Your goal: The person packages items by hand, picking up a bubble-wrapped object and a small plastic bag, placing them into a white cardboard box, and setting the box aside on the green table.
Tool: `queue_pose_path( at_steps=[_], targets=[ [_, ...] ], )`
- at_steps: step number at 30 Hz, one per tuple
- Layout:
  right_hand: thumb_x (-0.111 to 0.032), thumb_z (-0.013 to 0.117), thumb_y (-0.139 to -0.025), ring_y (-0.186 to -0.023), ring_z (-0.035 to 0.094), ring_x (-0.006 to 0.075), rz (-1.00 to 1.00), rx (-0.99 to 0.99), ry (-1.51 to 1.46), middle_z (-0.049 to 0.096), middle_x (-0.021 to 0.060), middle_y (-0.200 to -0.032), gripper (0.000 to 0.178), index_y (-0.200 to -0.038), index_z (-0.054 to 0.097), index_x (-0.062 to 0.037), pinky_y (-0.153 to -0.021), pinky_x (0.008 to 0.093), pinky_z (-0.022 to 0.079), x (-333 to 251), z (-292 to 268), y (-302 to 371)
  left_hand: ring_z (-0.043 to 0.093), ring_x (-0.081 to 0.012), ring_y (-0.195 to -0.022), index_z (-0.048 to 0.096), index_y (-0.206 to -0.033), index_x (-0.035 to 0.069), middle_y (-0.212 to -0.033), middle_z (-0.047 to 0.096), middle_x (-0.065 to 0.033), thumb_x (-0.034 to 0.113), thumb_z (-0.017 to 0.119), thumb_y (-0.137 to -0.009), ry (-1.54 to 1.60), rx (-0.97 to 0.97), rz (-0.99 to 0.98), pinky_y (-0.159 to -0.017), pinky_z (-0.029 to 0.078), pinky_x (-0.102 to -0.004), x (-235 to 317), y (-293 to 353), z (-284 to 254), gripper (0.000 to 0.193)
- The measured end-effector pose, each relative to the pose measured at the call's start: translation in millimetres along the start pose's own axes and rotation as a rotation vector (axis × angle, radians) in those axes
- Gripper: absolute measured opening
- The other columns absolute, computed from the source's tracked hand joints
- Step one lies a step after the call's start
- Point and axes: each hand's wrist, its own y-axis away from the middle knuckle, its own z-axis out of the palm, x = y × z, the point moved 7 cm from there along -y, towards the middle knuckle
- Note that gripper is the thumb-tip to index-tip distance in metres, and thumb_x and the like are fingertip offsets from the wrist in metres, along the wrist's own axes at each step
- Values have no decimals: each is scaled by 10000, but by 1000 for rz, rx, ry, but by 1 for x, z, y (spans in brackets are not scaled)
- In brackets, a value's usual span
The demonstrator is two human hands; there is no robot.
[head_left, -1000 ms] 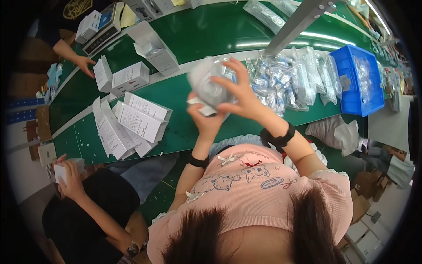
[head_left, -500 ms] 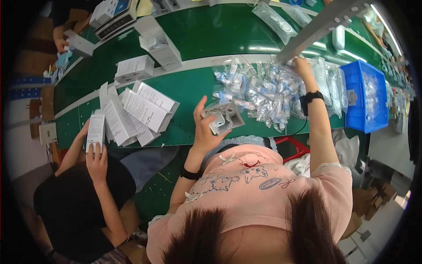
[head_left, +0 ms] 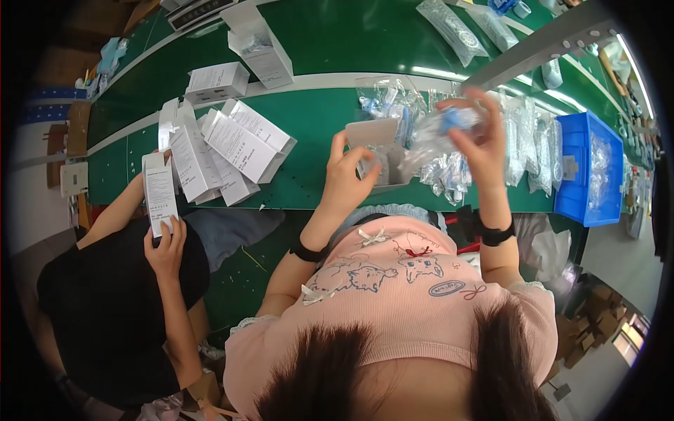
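My left hand is closed around an open white carton at the near edge of the green table, its flap standing up. Something in clear plastic shows inside the carton by my fingers. To the right, my right hand is raised with a clear plastic bag that has a light-blue and white part in it; motion blurs the bag, and what the part is I cannot tell. Behind and below it lies a pile of similar small clear bags.
A co-worker at left holds a white box beside several closed white boxes. Another open carton stands on the pale ledge. At right are bubble-wrapped packs, a blue bin and a slanting metal post.
My right hand has come back from the pile, lifting a clear bag toward the carton. The carton in my left hand has turned and shifted slightly right and away from me.
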Motion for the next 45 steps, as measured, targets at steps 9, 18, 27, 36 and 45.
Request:
queue_pose_path(
  at_steps=[9, 18, 27, 36, 45],
  targets=[
    [-119, 716, -637, -991, 525, 249, -315, -874, 637, 559, 98, -967, 254, -863, 622, -52, -803, 344, 425, 26, 83, 33, 471, -117, -505, 553, -666, -13, -796, 567, -92, 39, 674, -641, 72, 74, -191, -451, 331, -231, -18, -8, -14, 134],
    [-235, 805, -551, -1238, 330, 298, -226, -498, 522, 344, 182, -1308, 967, -1332, 249, -102, -1011, 366, 281, 64, 63, 39, 556, -182, -794, 560, -755, 8, -921, 566, -114, 54, 667, -683, 183, 130, -165, -649, 413, -258, -24, -6, -19, 137],
    [-106, 770, -593, -1216, 340, 251, 141, -176, -30, 258, 164, -1365, 1158, -1394, -66, -92, -974, 368, 330, 101, 83, -102, 520, -252, -1026, 513, -1009, 19, -1109, 529, -129, 49, 622, -732, -38, 299, -250, -837, 414, -335, 32, -22, -223, 299],
    [-92, 768, -592, -1241, 306, 266, -201, -70, 172, 219, 195, -1369, 1101, -1374, -1, 3, -1003, 338, 290, 191, 178, -301, 363, -369, -1160, 448, -1127, 16, -1269, 345, -202, 169, 670, -721, -249, 44, -298, -939, 330, -414, -37, -30, -204, 487],
    [-174, 730, -643, -1174, 381, 294, -240, 30, 735, 339, 204, -1292, 952, -1375, 132, -51, -964, 362, 337, 224, 185, -254, 205, -487, -1214, 390, -1204, 13, -1334, 213, -264, 245, 682, -687, -772, 121, -545, -940, 230, -590, -114, -24, -168, 637]
  ],
)
